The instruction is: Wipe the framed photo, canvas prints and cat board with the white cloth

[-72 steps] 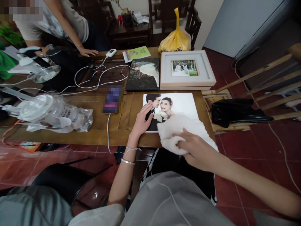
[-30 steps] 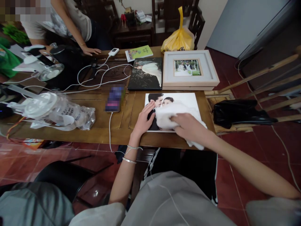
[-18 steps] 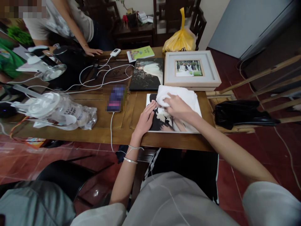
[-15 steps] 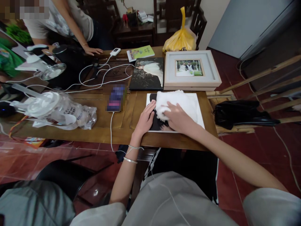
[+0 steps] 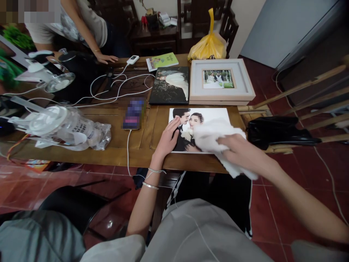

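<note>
A large photo print (image 5: 209,113) of a couple lies flat at the near right of the wooden table (image 5: 117,145). My left hand (image 5: 167,140) rests flat on the print's left edge, fingers stretched out. My right hand (image 5: 240,154) presses a white cloth (image 5: 215,136) against the print's lower right part. Some of the cloth hangs past the table's near edge.
Behind the print lie a dark photo panel (image 5: 170,85) and a white framed photo (image 5: 221,80). A phone (image 5: 133,113) on a white cable, a bagged white fan (image 5: 58,127), a yellow bag (image 5: 207,45) and a green booklet (image 5: 162,60) are on the table. Another person's hand (image 5: 105,58) rests at the far side.
My right hand dragged the cloth from the print's upper left down to its lower right, uncovering the faces. My left hand stayed in place.
</note>
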Motion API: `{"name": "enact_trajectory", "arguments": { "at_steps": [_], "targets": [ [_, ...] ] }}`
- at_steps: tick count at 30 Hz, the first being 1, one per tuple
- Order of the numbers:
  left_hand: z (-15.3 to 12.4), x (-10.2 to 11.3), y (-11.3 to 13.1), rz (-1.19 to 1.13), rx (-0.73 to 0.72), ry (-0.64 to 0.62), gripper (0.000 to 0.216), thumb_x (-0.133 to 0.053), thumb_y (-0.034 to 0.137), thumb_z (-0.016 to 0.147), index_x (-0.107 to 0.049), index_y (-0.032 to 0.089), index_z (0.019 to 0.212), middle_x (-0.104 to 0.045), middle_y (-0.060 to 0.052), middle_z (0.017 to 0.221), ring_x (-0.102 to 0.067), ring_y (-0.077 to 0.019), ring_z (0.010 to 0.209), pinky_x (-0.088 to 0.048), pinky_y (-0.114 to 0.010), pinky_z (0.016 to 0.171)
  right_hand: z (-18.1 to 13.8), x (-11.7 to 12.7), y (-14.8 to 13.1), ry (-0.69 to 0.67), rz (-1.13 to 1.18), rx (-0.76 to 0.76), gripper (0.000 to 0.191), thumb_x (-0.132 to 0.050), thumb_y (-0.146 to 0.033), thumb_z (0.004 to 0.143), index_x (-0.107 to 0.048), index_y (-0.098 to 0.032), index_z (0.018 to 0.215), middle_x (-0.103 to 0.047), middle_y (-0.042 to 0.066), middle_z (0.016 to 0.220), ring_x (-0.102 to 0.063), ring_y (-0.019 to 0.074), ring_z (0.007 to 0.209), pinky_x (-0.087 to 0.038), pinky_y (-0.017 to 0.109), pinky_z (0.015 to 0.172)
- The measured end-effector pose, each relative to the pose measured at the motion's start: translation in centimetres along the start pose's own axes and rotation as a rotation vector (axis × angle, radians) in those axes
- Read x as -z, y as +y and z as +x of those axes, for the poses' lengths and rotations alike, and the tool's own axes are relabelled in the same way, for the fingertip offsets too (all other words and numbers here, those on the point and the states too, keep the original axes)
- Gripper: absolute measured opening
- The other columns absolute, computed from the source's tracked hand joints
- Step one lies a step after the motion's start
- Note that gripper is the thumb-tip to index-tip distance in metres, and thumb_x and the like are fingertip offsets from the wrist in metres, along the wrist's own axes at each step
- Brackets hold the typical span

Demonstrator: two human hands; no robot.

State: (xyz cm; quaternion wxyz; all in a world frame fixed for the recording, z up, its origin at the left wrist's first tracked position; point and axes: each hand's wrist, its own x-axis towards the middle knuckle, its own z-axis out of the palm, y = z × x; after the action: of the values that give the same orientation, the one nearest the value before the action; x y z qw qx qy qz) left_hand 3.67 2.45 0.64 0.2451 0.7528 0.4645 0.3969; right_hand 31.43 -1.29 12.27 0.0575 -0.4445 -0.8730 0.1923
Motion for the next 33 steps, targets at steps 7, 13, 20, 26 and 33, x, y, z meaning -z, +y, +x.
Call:
{"name": "enact_trajectory", "arguments": {
  "at_steps": [7, 13, 20, 26, 33],
  "targets": [
    [0.0, 0.2, 0.6, -0.034, 0.006, 0.022, 0.043, -0.042, 0.035, 0.108, -0.056, 0.025, 0.148, -0.049, -0.007, 0.16, -0.042, -0.0231, 0.152, -0.029, -0.052, 0.129, 7.4, -2.5, 0.1, 0.083, -0.239, -0.1, 0.038, -0.05, -0.005, 0.082, -0.072, -0.01, 0.113, -0.065, 0.024, 0.135, -0.055, 0.0417, 0.132, -0.046, 0.058, 0.102],
    [-0.6, 0.9, 1.9, -0.238, -0.106, 0.235, 0.053, -0.035, 0.051, 0.109, -0.049, 0.028, 0.153, -0.047, -0.006, 0.161, -0.041, -0.026, 0.152, -0.03, -0.049, 0.129, 6.4, -7.1, -6.1, 0.039, -0.288, 0.253, 0.032, -0.053, -0.012, 0.091, -0.079, -0.02, 0.109, -0.052, 0.014, 0.156, -0.034, 0.0468, 0.149, -0.026, 0.078, 0.115],
    [-0.6, 0.3, 1.4, -0.111, -0.032, 0.148, 0.052, -0.036, 0.05, 0.109, -0.048, 0.027, 0.154, -0.048, -0.008, 0.161, -0.041, -0.0269, 0.152, -0.032, -0.051, 0.128, -0.1, -4.2, -5.5, -0.172, -0.034, 0.431, 0.035, -0.055, -0.003, 0.073, -0.077, -0.017, 0.095, -0.068, 0.015, 0.137, -0.055, 0.037, 0.136, -0.044, 0.06, 0.111],
    [-0.3, 0.0, 0.5, 0.036, 0.008, 0.035, 0.05, -0.052, 0.031, 0.104, -0.047, 0.025, 0.154, -0.047, -0.01, 0.161, -0.039, -0.0259, 0.154, -0.03, -0.054, 0.128, -4.0, 2.5, 0.9, 0.205, -0.057, 0.144, 0.018, -0.05, -0.009, 0.073, -0.047, -0.026, 0.067, -0.066, 0.005, 0.071, -0.063, 0.0203, 0.062, -0.047, 0.032, 0.058],
    [-0.3, -0.1, 0.2, 0.05, -0.022, 0.04, 0.048, -0.052, 0.025, 0.103, -0.051, 0.02, 0.151, -0.049, -0.013, 0.159, -0.04, -0.0255, 0.153, -0.032, -0.053, 0.128, -6.1, 5.2, 5.7, 0.749, -0.598, -0.323, 0.031, -0.059, -0.028, 0.077, -0.03, -0.031, 0.07, -0.064, 0.012, 0.072, -0.056, 0.0266, 0.063, -0.035, 0.039, 0.056]
  ]
}}
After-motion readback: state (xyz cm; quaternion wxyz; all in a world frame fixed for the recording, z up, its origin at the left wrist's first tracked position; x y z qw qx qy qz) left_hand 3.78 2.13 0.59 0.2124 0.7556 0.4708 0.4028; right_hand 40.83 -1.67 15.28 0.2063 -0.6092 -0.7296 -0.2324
